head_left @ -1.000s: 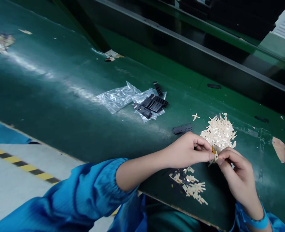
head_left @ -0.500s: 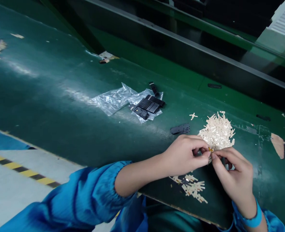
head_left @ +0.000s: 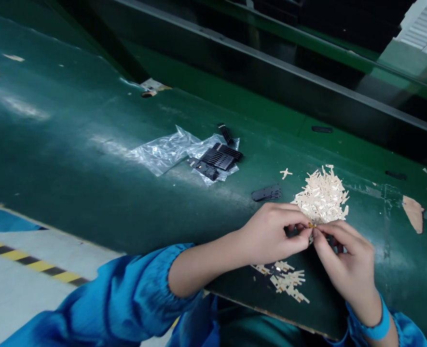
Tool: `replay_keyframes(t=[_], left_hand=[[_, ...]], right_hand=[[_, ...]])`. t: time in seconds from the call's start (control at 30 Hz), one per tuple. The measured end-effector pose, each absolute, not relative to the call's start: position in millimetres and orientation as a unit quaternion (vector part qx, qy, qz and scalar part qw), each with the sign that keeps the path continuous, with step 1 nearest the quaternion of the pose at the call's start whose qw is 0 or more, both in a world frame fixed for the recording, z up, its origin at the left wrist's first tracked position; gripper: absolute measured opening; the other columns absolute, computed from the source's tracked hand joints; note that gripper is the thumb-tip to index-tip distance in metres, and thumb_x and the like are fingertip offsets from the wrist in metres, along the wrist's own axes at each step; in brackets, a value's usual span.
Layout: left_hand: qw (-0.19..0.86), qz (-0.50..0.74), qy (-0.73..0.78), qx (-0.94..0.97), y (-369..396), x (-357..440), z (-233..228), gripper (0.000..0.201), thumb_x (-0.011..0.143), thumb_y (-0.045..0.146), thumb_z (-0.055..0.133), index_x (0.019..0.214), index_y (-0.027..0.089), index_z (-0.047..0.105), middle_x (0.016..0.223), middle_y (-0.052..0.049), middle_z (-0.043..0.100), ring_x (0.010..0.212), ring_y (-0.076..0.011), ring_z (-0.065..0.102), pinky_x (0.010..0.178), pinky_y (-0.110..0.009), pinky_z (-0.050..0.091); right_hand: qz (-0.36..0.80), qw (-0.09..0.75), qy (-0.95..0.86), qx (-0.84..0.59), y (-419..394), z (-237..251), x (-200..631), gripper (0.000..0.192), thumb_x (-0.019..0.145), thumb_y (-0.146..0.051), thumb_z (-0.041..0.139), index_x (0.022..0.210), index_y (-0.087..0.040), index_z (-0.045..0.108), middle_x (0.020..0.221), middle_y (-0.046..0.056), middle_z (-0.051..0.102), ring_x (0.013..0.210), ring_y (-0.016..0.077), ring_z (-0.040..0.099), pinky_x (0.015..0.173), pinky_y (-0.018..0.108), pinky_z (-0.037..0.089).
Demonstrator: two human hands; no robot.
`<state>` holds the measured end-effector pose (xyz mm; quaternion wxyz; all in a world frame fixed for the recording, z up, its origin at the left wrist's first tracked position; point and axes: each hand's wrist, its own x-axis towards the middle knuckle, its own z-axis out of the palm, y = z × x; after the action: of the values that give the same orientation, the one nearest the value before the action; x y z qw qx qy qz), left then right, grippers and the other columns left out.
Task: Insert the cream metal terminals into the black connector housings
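Near the lower right of the frame, the left hand (head_left: pixel 271 233) and the right hand (head_left: pixel 345 262) meet fingertip to fingertip, both pinching one tiny orange-and-beige part (head_left: pixel 311 225) between them. Just above them, a heap of beige pieces (head_left: pixel 322 195) lies on the green table (head_left: pixel 90 159), and a smaller pile (head_left: pixel 289 279) lies below the hands. Toward the middle, black comb-like parts (head_left: pixel 218 159) rest on a clear plastic bag (head_left: pixel 162 152).
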<state>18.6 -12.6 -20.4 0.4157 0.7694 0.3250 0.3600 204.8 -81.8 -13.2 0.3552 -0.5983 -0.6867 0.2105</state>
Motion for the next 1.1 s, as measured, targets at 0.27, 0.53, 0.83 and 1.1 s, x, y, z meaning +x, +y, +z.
replay_keyframes(t=[0.27,0.53,0.83,1.1], left_hand=[[0.470,0.332,0.326,0.750,-10,17,-18,0.014,0.082,0.014,0.065,0.074,0.016,0.076,0.065,0.001,0.068,0.054,-0.0076,0.055,0.053,-0.019,0.044],[0.439,0.298,0.285,0.798,-9,13,-19,0.020,0.088,0.014,0.062,0.080,0.016,0.079,0.065,0.001,0.068,0.055,-0.0092,0.056,0.055,-0.022,0.043],[0.615,0.248,0.334,0.670,-3,15,-10,0.014,0.082,0.022,0.069,0.076,0.014,0.079,0.062,0.002,0.063,0.054,-0.0074,0.051,0.050,-0.017,0.040],[0.572,0.252,0.322,0.711,-5,13,-9,0.015,0.079,0.017,0.064,0.078,0.016,0.079,0.063,0.002,0.065,0.056,-0.0084,0.053,0.052,-0.019,0.041]], right_hand=[[0.249,0.351,-0.699,-0.572,-80,-11,207,0.011,0.095,-0.014,0.065,0.093,-0.019,0.074,0.081,0.002,0.072,0.066,0.0155,0.063,0.064,0.029,0.050],[0.252,0.333,-0.710,-0.567,-78,-9,208,0.017,0.096,-0.013,0.061,0.084,-0.019,0.070,0.075,0.001,0.068,0.067,0.0159,0.062,0.063,0.029,0.046],[0.330,0.362,-0.667,-0.561,-77,-6,210,0.019,0.094,-0.010,0.060,0.083,-0.020,0.073,0.072,0.000,0.065,0.060,0.0133,0.055,0.054,0.026,0.042],[0.315,0.358,-0.677,-0.561,-76,-2,207,0.017,0.090,-0.011,0.064,0.080,-0.019,0.074,0.070,0.000,0.065,0.056,0.0127,0.053,0.052,0.026,0.040]])
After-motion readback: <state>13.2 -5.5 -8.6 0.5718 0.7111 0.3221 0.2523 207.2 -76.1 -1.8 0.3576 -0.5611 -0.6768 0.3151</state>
